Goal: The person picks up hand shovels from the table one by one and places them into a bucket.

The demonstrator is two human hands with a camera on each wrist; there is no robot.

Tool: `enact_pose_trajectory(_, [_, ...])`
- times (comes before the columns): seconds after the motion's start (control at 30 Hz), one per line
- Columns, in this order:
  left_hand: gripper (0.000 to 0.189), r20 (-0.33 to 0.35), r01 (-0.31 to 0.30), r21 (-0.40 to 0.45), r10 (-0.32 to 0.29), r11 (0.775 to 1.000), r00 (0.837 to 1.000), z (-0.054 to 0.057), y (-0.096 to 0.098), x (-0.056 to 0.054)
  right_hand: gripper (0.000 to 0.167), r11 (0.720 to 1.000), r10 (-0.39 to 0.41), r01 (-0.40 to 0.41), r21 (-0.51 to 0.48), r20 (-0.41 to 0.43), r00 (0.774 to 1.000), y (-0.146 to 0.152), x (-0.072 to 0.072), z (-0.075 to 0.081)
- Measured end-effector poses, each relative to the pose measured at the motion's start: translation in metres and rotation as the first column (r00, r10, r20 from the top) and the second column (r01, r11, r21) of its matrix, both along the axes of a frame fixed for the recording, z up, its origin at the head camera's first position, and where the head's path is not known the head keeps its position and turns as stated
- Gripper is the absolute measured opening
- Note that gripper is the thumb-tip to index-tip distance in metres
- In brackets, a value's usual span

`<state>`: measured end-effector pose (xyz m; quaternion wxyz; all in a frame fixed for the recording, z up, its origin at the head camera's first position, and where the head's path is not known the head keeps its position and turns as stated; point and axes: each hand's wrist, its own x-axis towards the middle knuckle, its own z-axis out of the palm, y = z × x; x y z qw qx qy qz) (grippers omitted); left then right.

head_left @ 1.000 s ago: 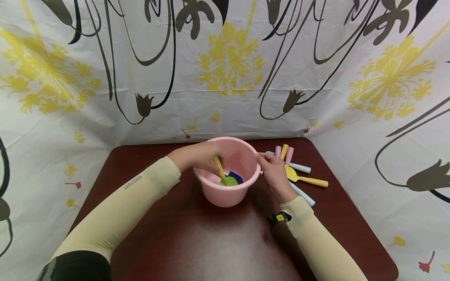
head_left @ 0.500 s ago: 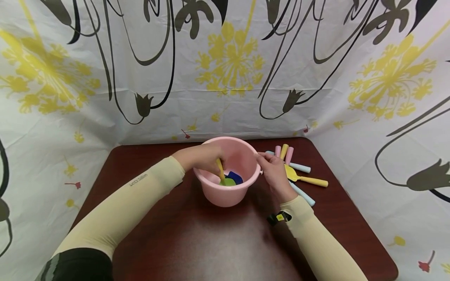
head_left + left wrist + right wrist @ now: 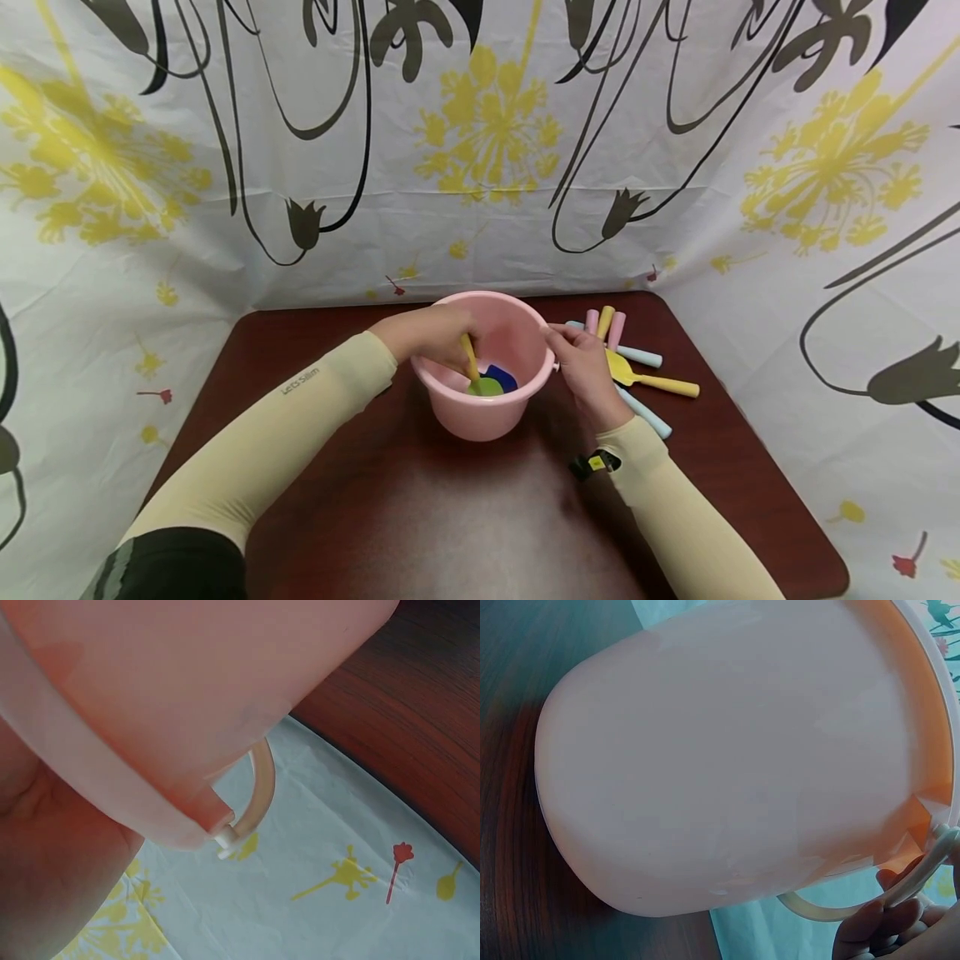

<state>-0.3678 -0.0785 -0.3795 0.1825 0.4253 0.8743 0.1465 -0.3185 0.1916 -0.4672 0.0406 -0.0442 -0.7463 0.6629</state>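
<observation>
In the head view, a pink bucket stands upright on the dark red-brown worktop; the left hand reaches down inside it over the left side of the rim, its fingers curled about a slanted yellow handle; the handle's lower end meets a green piece at the bottom, with a dark blue piece just beside that; whether handle and green piece are one object, I cannot tell; the right hand is at the right side of the rim; near it lie a yellow scoop, two pink handles, another yellow handle and pale blue handles.

In the left wrist view, the bucket's outer wall fills the upper part; part of the left hand shows behind the rim, its fingertips hidden; a carrying handle curves from a peg above printed cloth.

In the right wrist view, the bucket's smooth wall fills most of the frame; the right hand pinches the carrying handle close to the rim, fingers bent around it.
</observation>
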Motion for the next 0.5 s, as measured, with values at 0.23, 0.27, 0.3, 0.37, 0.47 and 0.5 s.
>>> enact_pose_trajectory(0.23, [0.016, 0.027, -0.009, 0.012, 0.009, 1.0, 1.0, -0.0017, -0.0008, -0.002, 0.049, 1.0, 0.001, -0.001, 0.005, -0.001, 1.0, -0.0003, 0.0009, 0.0004])
enact_pose_trajectory(0.27, [0.014, 0.032, -0.014, 0.01, 0.014, 1.0, 0.999, -0.0022, -0.0011, -0.0026, 0.049, 1.0, 0.003, -0.002, 0.008, -0.002, 1.0, -0.0003, 0.0009, 0.0006])
enact_pose_trajectory(0.3, [0.013, 0.033, -0.017, 0.005, 0.017, 1.0, 0.999, -0.0025, -0.0011, -0.0031, 0.049, 1.0, 0.002, -0.002, 0.01, -0.002, 1.0, -0.0002, 0.0006, 0.0003])
enact_pose_trajectory(0.37, [0.011, 0.038, -0.03, -0.005, 0.03, 1.0, 0.999, -0.0028, -0.0015, -0.0036, 0.049, 1.0, 0.002, -0.002, 0.013, 0.003, 1.0, 0.0, 0.0004, 0.0005])
enact_pose_trajectory(0.47, [0.012, 0.041, -0.043, -0.015, 0.043, 0.999, 0.998, -0.0042, -0.0026, -0.0054, 0.05, 1.0, 0.003, -0.003, 0.013, 0.013, 1.0, 0.0, 0.0001, 0.0006])
enact_pose_trajectory(0.5, [0.013, 0.039, -0.045, -0.019, 0.046, 0.999, 0.998, -0.0042, -0.0028, -0.0053, 0.05, 1.0, 0.003, -0.003, 0.013, 0.016, 1.0, -0.0001, 0.0, 0.0003])
